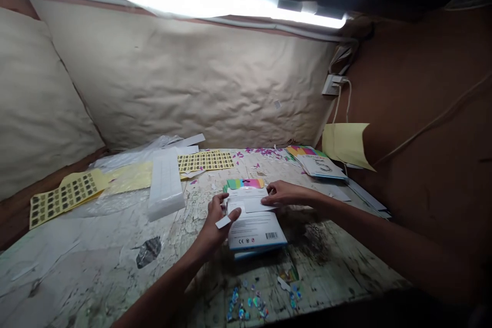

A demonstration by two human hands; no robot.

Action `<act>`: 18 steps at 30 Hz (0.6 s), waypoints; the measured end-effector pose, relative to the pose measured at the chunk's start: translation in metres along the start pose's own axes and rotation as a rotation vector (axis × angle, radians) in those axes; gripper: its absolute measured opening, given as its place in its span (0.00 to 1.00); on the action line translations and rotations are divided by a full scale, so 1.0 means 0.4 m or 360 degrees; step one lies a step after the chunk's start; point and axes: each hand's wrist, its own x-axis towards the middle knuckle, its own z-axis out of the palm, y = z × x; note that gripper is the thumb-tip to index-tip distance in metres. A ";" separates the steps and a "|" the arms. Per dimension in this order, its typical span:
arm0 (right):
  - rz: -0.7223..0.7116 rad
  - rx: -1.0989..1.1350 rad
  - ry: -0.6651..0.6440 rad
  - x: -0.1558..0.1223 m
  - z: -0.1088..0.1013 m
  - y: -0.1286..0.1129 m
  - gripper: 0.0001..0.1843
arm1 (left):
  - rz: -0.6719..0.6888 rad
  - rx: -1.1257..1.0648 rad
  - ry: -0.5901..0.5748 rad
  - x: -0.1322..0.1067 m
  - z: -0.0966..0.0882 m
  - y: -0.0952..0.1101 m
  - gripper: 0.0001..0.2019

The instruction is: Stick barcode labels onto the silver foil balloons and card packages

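Observation:
In the head view, a small stack of printed hang-tab packages (pixel 253 228) lies in front of me, back side up, with text and a barcode showing. A coloured band with a hang hole runs along the top. My left hand (pixel 219 220) grips the stack's left edge, thumb on top. A small white label (pixel 223 222) sits on that thumb. Between thumb and fingers, my right hand (pixel 288 193) pinches a white paper slip (pixel 255 205), which lies across the upper part of the top package. Whether the slip is stuck down, I cannot tell.
Yellow sticker sheets (pixel 207 161) and a plastic-wrapped white bundle (pixel 166 184) lie at left. More packages (pixel 321 164) are piled at the back right. Shiny sequins (pixel 248 305) litter the front edge. A yellow sheet (pixel 346 142) hangs by the socket (pixel 332 84).

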 end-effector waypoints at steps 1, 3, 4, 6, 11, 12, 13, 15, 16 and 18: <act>0.0049 -0.0009 -0.0007 -0.002 0.007 -0.003 0.27 | -0.0067 -0.0159 -0.0026 -0.003 0.005 0.003 0.30; 0.0114 0.0035 -0.0010 -0.009 0.017 -0.008 0.28 | -0.0174 -0.0543 -0.0072 -0.009 0.015 0.012 0.32; 0.0141 0.0076 -0.0014 -0.013 0.020 -0.010 0.29 | -0.0222 -0.0737 -0.0087 -0.011 0.020 0.017 0.34; 0.0194 0.0172 -0.0010 -0.022 0.025 -0.016 0.30 | -0.0292 -0.1024 -0.0088 -0.012 0.027 0.025 0.37; 0.0141 0.0577 -0.0178 -0.034 0.053 -0.040 0.26 | -0.0324 -0.1131 0.0018 0.002 0.021 0.017 0.48; 0.0077 0.0685 -0.0218 -0.035 0.061 -0.047 0.26 | -0.0254 -0.1132 0.0023 0.005 0.017 0.018 0.50; -0.0003 0.0784 -0.0218 -0.035 0.068 -0.054 0.26 | -0.0134 -0.1124 0.0023 0.007 0.012 0.022 0.50; -0.0201 0.0902 -0.0062 -0.038 0.079 -0.070 0.29 | 0.0206 -0.1050 0.0019 0.009 -0.002 0.041 0.49; -0.0321 0.0900 0.0080 -0.040 0.082 -0.077 0.29 | 0.0383 -0.0977 0.0021 0.009 -0.009 0.053 0.48; -0.0576 0.0723 0.0404 -0.046 0.089 -0.084 0.28 | 0.0654 -0.0789 -0.0013 0.007 -0.025 0.073 0.50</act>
